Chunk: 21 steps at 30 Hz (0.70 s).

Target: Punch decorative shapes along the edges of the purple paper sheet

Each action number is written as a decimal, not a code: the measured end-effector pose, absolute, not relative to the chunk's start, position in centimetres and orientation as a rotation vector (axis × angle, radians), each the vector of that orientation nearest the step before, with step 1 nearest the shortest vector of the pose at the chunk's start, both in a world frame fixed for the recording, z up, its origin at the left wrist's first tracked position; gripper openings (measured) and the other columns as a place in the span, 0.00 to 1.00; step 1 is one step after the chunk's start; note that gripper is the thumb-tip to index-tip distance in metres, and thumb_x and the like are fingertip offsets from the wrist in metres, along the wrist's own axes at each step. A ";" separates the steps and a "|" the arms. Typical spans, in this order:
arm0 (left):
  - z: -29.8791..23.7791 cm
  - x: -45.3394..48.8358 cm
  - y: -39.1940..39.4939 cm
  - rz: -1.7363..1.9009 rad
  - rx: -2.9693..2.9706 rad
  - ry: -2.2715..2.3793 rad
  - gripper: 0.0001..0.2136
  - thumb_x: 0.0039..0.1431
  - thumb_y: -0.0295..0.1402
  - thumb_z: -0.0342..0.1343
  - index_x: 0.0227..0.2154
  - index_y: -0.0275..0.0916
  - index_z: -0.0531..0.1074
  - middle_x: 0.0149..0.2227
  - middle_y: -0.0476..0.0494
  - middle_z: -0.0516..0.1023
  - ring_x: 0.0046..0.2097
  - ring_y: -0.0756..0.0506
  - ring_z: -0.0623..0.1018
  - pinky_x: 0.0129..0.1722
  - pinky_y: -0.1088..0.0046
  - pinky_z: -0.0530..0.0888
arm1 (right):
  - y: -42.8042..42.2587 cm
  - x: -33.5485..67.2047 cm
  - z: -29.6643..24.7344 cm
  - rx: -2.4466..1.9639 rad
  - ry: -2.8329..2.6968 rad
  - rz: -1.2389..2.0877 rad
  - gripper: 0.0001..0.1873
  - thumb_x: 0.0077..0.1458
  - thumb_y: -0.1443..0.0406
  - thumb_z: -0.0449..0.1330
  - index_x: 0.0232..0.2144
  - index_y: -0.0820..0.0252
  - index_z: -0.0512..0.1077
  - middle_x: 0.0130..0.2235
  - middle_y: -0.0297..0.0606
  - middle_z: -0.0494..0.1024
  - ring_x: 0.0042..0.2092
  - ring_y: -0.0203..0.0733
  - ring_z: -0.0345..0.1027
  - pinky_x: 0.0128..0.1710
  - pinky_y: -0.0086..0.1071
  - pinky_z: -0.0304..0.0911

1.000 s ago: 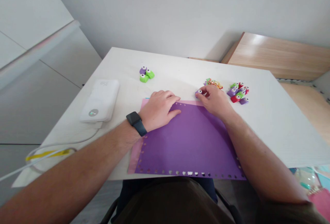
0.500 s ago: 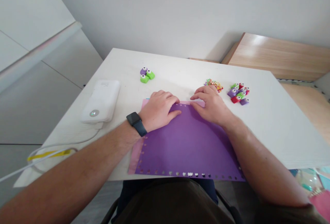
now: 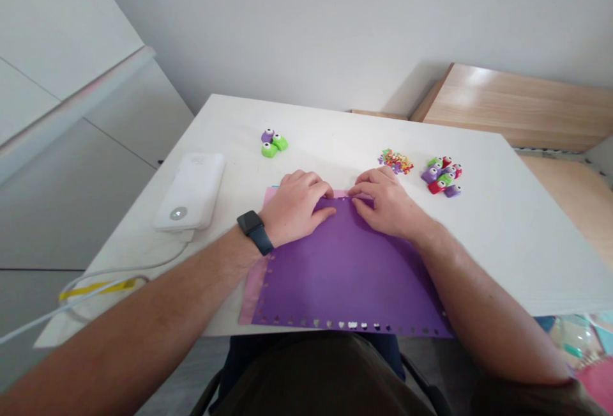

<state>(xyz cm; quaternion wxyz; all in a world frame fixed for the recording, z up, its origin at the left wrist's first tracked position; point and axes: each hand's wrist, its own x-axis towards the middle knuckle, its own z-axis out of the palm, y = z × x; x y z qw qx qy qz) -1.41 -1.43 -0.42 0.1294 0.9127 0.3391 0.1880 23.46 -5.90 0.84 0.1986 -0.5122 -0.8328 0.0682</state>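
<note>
A purple sheet (image 3: pixel 345 269) with punched holes along its edges lies on a pink sheet (image 3: pixel 249 291) at the near edge of the white table (image 3: pixel 507 231). My left hand (image 3: pixel 297 205), a dark watch (image 3: pixel 253 231) on its wrist, lies flat on the sheet's far left corner, fingers stretched out. My right hand (image 3: pixel 387 206) sits at the middle of the sheet's far edge with its fingers bent together. The small purple punch seen in it earlier is hidden under them.
A pile of small coloured punches (image 3: pixel 443 176) and a heap of paper cut-outs (image 3: pixel 395 160) lie to the right. Three punches (image 3: pixel 272 141) sit further back. A white power bank (image 3: pixel 189 192) with its cable (image 3: pixel 96 278) is at the left. A wooden top (image 3: pixel 517 106) stands behind.
My right hand slid left along the sheet's far edge with the purple punch, which is now covered by the fingers. The left hand stayed put.
</note>
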 end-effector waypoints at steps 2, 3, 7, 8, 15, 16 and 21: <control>-0.2 -1.4 -1.5 0.541 2.651 0.974 0.10 0.67 0.40 0.64 0.45 0.41 0.77 0.47 0.41 0.80 0.52 0.37 0.76 0.55 0.55 0.69 | -6.0 23.4 0.9 -1.414 -2.322 0.187 0.14 0.63 0.69 0.59 0.44 0.56 0.84 0.47 0.46 0.80 0.51 0.53 0.67 0.58 0.48 0.64; -0.1 -1.3 -1.6 0.537 2.651 0.965 0.09 0.67 0.40 0.64 0.45 0.41 0.77 0.47 0.42 0.81 0.51 0.37 0.76 0.54 0.55 0.69 | -6.0 23.4 0.9 -1.407 -2.316 0.182 0.14 0.62 0.70 0.59 0.43 0.57 0.84 0.47 0.45 0.80 0.51 0.53 0.67 0.58 0.48 0.64; 0.2 -1.3 -1.7 0.506 2.664 0.944 0.08 0.67 0.38 0.64 0.43 0.41 0.77 0.45 0.44 0.82 0.49 0.38 0.77 0.53 0.56 0.69 | -6.1 23.3 1.0 -1.406 -2.308 0.178 0.16 0.60 0.72 0.59 0.43 0.57 0.85 0.47 0.45 0.80 0.51 0.53 0.67 0.57 0.48 0.65; 0.3 -1.3 -1.8 0.499 2.667 0.944 0.07 0.67 0.38 0.64 0.43 0.41 0.77 0.44 0.44 0.82 0.49 0.38 0.77 0.52 0.56 0.68 | -6.1 23.3 1.0 -1.404 -2.314 0.180 0.16 0.59 0.72 0.59 0.44 0.56 0.85 0.47 0.45 0.80 0.51 0.54 0.66 0.57 0.48 0.65; 0.6 -1.2 -1.9 0.492 2.665 0.930 0.06 0.68 0.37 0.63 0.42 0.42 0.77 0.43 0.44 0.82 0.48 0.39 0.77 0.51 0.57 0.68 | -6.2 23.2 0.9 -1.409 -2.379 0.192 0.23 0.57 0.74 0.58 0.49 0.52 0.85 0.49 0.46 0.78 0.53 0.55 0.65 0.57 0.51 0.64; 0.6 -1.2 -1.9 0.496 2.666 0.926 0.05 0.68 0.36 0.63 0.42 0.42 0.77 0.43 0.43 0.82 0.48 0.39 0.77 0.51 0.57 0.68 | -6.2 23.2 0.9 -1.415 -2.388 0.195 0.24 0.57 0.74 0.58 0.49 0.52 0.85 0.49 0.45 0.78 0.53 0.55 0.65 0.58 0.51 0.64; 0.4 -1.2 -1.9 0.498 2.672 0.912 0.05 0.69 0.37 0.62 0.41 0.41 0.77 0.42 0.44 0.81 0.48 0.39 0.77 0.51 0.58 0.68 | -6.3 23.1 1.0 -1.472 -2.416 0.139 0.23 0.59 0.73 0.58 0.51 0.51 0.85 0.52 0.47 0.76 0.55 0.57 0.63 0.59 0.53 0.63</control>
